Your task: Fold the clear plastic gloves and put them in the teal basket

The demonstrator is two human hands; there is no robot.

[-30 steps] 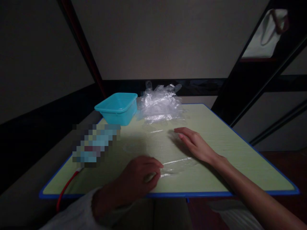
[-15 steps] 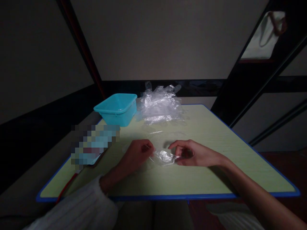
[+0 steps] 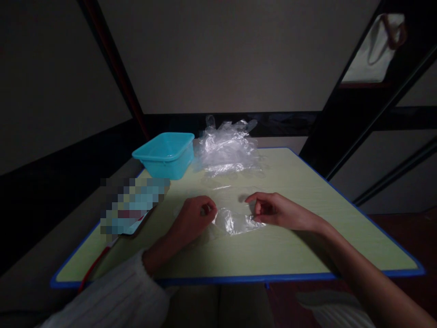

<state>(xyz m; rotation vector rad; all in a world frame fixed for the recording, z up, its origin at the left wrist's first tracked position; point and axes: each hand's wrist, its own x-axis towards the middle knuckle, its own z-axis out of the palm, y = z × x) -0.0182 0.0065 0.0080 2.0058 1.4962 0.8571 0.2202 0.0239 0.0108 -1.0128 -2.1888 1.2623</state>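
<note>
A clear, thin plastic glove [image 3: 235,222] is stretched low over the table between my two hands, shiny and creased. My left hand [image 3: 196,216] pinches its left end between thumb and fingertips. At the right end, my right hand [image 3: 285,213] holds the film with thumb and curled fingers, its index finger reaching forward. Just beyond my hands, more transparent film [image 3: 222,187] lies flat on the table, its outline hard to make out. Behind that is a heaped pile of clear plastic gloves [image 3: 229,152], with finger shapes sticking out at the top.
A turquoise plastic basket [image 3: 170,166] stands at the table's back left. Nearer on the left lies a pixelated flat object [image 3: 136,209], with a red cable [image 3: 93,268] running off the front edge. The pale table [image 3: 307,246] has a blue rim; a wall panel rises behind it.
My right hand has shifted slightly right and away from me, drawing the glove wider and flatter. My left hand has barely moved.
</note>
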